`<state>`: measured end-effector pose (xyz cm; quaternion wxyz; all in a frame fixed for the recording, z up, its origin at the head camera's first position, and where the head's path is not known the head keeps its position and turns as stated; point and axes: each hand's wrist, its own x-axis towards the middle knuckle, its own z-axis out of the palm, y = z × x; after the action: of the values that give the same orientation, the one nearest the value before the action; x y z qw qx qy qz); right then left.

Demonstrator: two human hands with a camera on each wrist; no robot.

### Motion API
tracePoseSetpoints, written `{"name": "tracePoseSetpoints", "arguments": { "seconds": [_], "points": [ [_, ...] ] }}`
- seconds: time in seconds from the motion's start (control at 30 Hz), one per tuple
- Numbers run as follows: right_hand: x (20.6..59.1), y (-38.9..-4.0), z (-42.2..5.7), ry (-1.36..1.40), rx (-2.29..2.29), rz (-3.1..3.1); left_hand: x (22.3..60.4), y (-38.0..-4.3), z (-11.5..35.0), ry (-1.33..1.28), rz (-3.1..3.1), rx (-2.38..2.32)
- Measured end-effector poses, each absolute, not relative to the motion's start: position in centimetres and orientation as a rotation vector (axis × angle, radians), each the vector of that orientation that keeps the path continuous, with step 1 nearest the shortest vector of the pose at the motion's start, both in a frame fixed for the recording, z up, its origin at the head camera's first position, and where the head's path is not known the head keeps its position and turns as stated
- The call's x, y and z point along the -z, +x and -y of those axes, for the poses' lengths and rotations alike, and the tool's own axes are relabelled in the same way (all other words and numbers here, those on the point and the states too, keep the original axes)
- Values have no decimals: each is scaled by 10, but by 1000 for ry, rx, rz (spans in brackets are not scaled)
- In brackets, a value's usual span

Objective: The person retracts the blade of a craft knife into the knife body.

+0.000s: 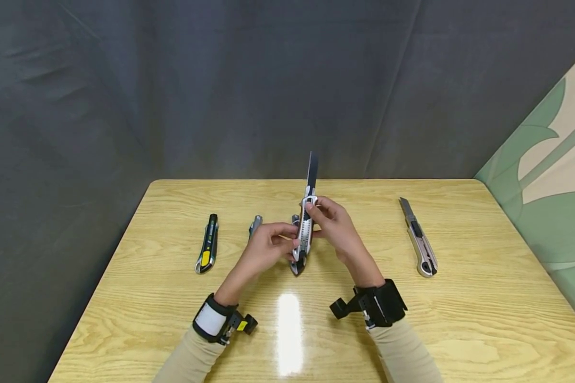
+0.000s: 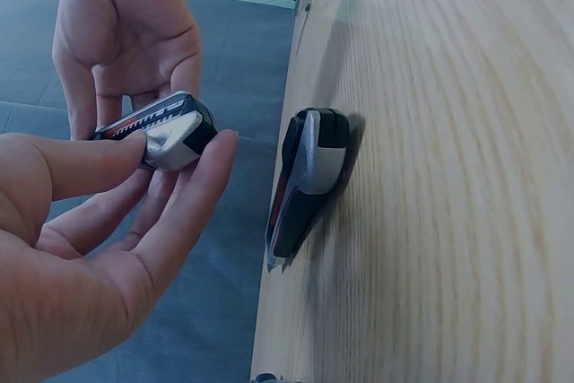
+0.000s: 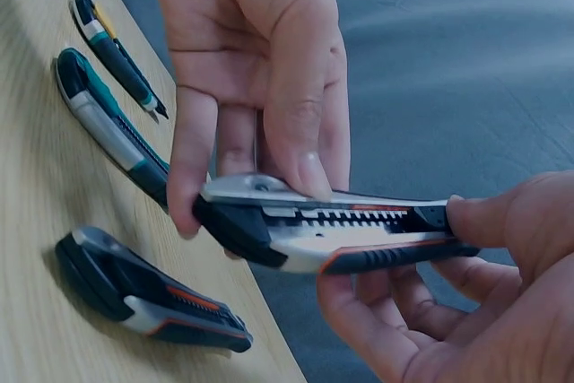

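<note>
Both hands hold a silver and black utility knife (image 1: 304, 230) with orange trim above the table, its long dark blade (image 1: 312, 171) pointing up and away. My left hand (image 1: 263, 247) pinches the butt end between thumb and fingers. Near the blade end, my right hand (image 1: 339, 227) grips the body, thumb on the slider area and fingers underneath. Directly below lies a similar black and silver knife (image 3: 152, 298), mostly covered by the held one in the head view. A green and silver knife (image 3: 112, 127) lies left of it, partly behind my left hand in the head view.
On the wooden table (image 1: 139, 319), a black and yellow knife (image 1: 207, 244) lies at the left. Far to the right rests a silver snap-off knife (image 1: 419, 239) with its blade out. A dark curtain (image 1: 268, 90) hangs behind the table's back edge.
</note>
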<state>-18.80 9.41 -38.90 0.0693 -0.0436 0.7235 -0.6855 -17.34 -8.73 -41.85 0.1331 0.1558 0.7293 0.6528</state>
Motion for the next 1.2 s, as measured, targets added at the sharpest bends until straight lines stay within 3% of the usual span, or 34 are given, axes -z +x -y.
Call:
{"name": "tracePoseSetpoints", "arguments": {
  "seconds": [1.2],
  "points": [
    [389,-187,-92,-246,2090,-2113,420,-174,92,393,-2013,-1964]
  ]
}}
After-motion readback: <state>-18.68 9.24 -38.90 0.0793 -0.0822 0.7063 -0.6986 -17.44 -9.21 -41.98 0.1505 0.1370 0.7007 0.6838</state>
